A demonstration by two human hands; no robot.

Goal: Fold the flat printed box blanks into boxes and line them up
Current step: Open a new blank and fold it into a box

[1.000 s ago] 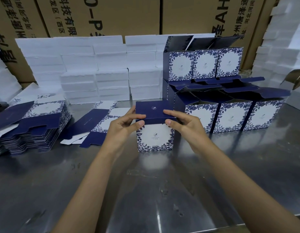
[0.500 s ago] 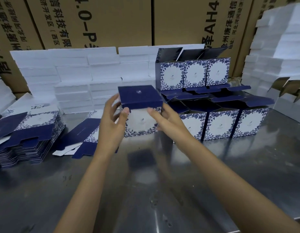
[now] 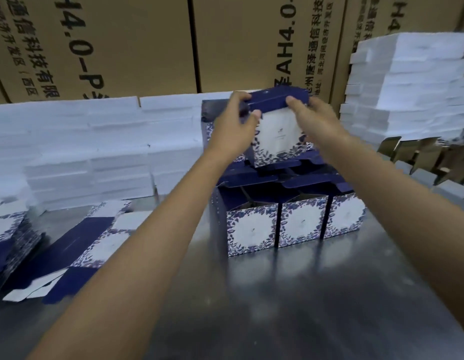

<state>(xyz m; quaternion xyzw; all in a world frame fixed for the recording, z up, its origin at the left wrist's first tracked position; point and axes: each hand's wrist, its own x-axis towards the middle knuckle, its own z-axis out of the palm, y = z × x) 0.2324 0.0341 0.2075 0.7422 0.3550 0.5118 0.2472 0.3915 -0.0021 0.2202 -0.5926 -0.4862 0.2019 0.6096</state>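
my left hand (image 3: 232,123) and right hand (image 3: 315,118) grip the folded navy floral cardboard box (image 3: 277,131); i should set it squarely on the front row of open boxes (image 3: 293,222).

This looks like a packing or storage room in a small factory or warehouse. Beyond the fingers (image 3: 241,98) stand big brown shipping cartons (image 3: 137,42) printed with black lettering, and below them, left and right of the fingers, white foam slabs (image 3: 83,141) are stacked in rows. Below the fingers a bare steel worktable (image 3: 290,294) carries folded blue-and-white boxes (image 3: 296,224) in a row, with flat printed blanks (image 3: 77,245) piled down to the left.
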